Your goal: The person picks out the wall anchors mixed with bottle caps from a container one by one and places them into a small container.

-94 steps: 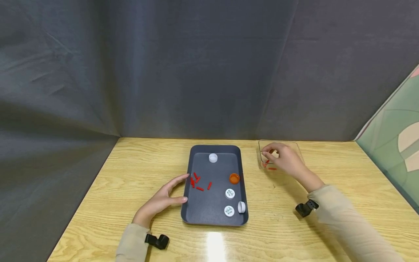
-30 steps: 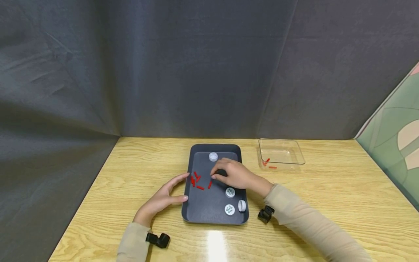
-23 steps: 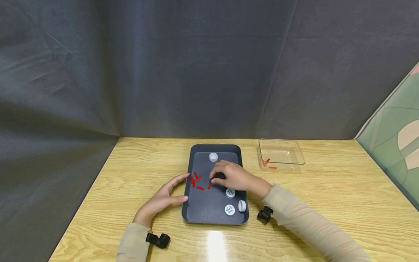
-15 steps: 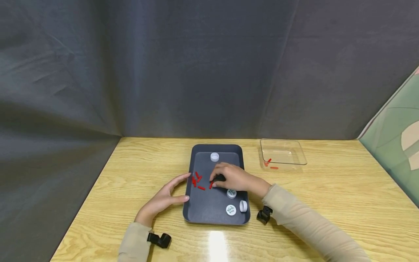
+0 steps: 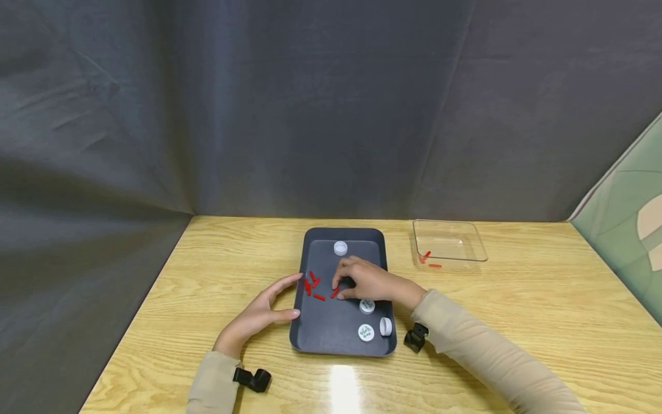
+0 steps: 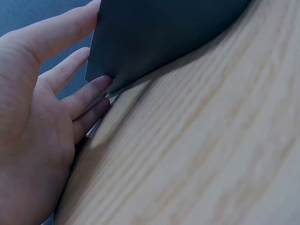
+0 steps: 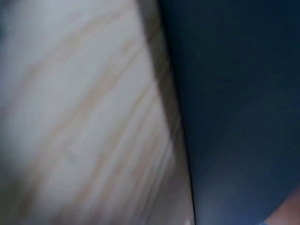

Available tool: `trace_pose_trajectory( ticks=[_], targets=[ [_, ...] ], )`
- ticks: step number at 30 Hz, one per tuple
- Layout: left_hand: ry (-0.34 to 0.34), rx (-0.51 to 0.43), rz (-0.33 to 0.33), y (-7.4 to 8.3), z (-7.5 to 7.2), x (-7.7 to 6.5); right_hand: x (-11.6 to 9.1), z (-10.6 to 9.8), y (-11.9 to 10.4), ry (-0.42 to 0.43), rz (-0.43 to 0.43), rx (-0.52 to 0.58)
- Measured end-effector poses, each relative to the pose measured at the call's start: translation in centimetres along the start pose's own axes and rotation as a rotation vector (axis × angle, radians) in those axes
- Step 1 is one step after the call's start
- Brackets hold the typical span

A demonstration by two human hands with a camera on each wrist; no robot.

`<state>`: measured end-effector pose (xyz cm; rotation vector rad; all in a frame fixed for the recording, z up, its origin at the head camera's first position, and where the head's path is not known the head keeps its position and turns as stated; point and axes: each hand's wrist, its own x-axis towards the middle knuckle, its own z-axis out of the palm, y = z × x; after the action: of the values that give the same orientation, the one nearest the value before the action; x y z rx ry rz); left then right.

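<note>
In the head view, my right hand (image 5: 364, 280) reaches into the dark grey tray (image 5: 338, 343). Its thumb and index finger pinch a short red stick (image 5: 335, 292) near the tray floor. Several more red sticks (image 5: 319, 297) lie loose along the tray's left side. My left hand (image 5: 261, 313) has its fingers spread, their tips touching the tray's left rim. The left wrist view shows the left hand (image 6: 42, 112) against the tray's outer wall (image 6: 154, 37). Only a sliver of the right hand (image 7: 287, 213) appears in the right wrist view.
A white cap (image 5: 340, 248) lies at the tray's far end. Two lettered white caps (image 5: 366, 332) lie near its right side, and another white cap (image 5: 385, 326) stands on edge. A clear container (image 5: 452, 256) at back right holds a few red sticks (image 5: 435, 265).
My right hand has come from the clear container into the tray and closed on a red stick, which has tilted. It now covers the orange cap. My left hand has stayed at the rim.
</note>
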<state>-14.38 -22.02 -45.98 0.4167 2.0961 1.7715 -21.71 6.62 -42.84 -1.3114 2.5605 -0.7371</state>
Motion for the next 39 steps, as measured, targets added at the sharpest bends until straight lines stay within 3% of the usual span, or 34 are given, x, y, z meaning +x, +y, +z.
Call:
trace_pose_trajectory(
  ticks=[18, 24, 39],
  targets=[
    [-0.001, -0.015, -0.003, 0.0, 0.0, -0.1, 0.1, -0.1, -0.4, -0.01, 0.019, -0.009],
    [-0.007, -0.005, 0.007, -0.1, -0.1, -0.1, 0.0, -0.4, -0.4, -0.013, 0.046, 0.046],
    [-0.007, 0.01, 0.024, 0.0, -0.1, -0.2, -1.1, -1.4, -0.7, 0.074, 0.024, 0.133]
  ],
)
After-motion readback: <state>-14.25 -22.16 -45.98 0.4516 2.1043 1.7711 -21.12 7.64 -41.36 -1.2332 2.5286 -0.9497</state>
